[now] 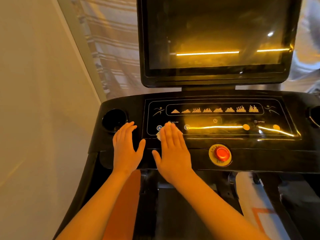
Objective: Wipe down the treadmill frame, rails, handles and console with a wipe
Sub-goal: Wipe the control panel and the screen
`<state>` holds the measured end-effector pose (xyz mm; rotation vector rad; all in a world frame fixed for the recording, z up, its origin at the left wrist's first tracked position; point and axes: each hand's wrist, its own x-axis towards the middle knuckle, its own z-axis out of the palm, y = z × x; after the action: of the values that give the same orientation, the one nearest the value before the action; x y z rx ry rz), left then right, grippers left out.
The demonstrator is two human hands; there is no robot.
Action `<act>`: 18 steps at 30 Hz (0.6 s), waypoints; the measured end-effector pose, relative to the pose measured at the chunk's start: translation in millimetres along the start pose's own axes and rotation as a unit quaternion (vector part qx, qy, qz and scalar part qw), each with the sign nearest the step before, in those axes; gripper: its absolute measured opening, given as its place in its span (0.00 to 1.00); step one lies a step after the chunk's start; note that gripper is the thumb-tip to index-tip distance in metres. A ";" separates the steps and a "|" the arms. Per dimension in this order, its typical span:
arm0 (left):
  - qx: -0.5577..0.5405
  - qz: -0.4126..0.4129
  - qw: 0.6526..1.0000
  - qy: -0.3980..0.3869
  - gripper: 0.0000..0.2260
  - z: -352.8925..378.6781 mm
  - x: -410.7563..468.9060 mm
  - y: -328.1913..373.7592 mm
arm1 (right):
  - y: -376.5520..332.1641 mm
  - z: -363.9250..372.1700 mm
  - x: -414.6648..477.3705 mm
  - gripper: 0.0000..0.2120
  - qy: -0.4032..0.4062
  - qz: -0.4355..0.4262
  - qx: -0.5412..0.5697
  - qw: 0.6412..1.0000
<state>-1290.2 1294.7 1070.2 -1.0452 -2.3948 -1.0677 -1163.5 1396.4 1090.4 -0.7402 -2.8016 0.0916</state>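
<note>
**Both hands flat on the treadmill console**

Our right hand (pixel 173 149) presses a white wipe (pixel 159 136) onto the console (pixel 251 146) with straight fingers, just left of the red emergency stop button (pixel 221 153). Farther left of that button, our left hand (pixel 127 148) lies flat, fingers straight, holding nothing.

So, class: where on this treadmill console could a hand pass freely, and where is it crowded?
Free: the ledge right of the stop button; the control panel right of the right hand. Crowded: the left end, with the left hand and wipe beside the cup holder.
</note>
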 end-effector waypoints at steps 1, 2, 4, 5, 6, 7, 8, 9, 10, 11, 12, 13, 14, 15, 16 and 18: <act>0.001 0.003 1.000 -0.004 0.22 -0.2 -0.8 -0.7 | 0.2 2.1 -2.7 0.34 -0.002 -0.006 0.017 1.000; 0.003 0.007 1.000 -0.005 0.21 -0.7 -0.7 -0.5 | 6.5 2.7 -3.1 0.34 0.011 -0.010 0.012 1.000; 0.009 0.013 1.000 -0.005 0.21 -2.0 0.6 -0.5 | 29.9 -2.9 -1.6 0.35 0.025 -0.008 -0.013 1.000; 0.010 0.014 1.000 -0.006 0.20 -1.8 0.6 -1.1 | 44.8 -7.6 -0.6 0.36 0.030 0.008 -0.013 0.999; 0.009 0.014 1.000 -0.002 0.20 -1.7 0.3 -0.6 | 61.5 -11.5 0.1 0.37 0.034 0.031 -0.017 0.999; 0.005 0.013 1.000 0.002 0.20 -1.6 0.3 -1.0 | 76.0 -16.3 -0.1 0.38 0.035 0.058 -0.027 0.997; 0.002 0.013 1.000 0.004 0.20 -1.3 0.6 -1.5 | 87.0 -19.6 -1.8 0.39 0.032 0.087 -0.032 0.995; 0.000 0.014 1.000 0.004 0.20 -1.3 0.8 -2.1 | 91.3 -20.9 -5.2 0.39 0.029 0.115 -0.028 0.993; 0.000 0.015 1.000 0.004 0.19 -1.0 1.2 -2.4 | 88.7 -19.9 -8.3 0.40 0.036 0.141 -0.023 0.989; 0.000 0.014 1.000 0.006 0.19 -0.7 1.6 -2.6 | 79.2 -16.6 -11.1 0.41 0.051 0.158 -0.017 0.986; 0.000 0.013 1.000 0.006 0.19 -0.4 1.7 -2.5 | 63.7 -11.8 -13.8 0.41 0.066 0.159 -0.010 0.985; 0.001 0.012 1.000 0.004 0.19 -0.2 1.7 -2.5 | 44.8 -5.1 -16.5 0.41 0.071 0.144 -0.004 0.987; 0.002 0.012 1.000 0.001 0.19 0.1 1.6 -2.4 | 25.4 2.9 -19.9 0.40 0.067 0.119 0.001 0.991; 0.004 0.013 1.000 -0.002 0.19 0.1 1.4 -2.4 | 8.2 11.1 -23.9 0.39 0.061 0.086 0.004 0.994; 0.006 0.013 1.000 -0.004 0.19 -0.1 1.2 -2.5 | -4.4 17.0 -28.6 0.38 0.058 0.054 0.009 0.997; 0.012 0.016 1.000 -0.007 0.20 -0.6 0.6 -3.3 | -7.5 21.4 -36.4 0.36 0.060 0.020 0.000 0.998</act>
<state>-1293.0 1293.1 1069.3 -1.0825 -2.3876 -1.0213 -1141.7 1371.9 1062.7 -0.7743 -2.6740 0.0530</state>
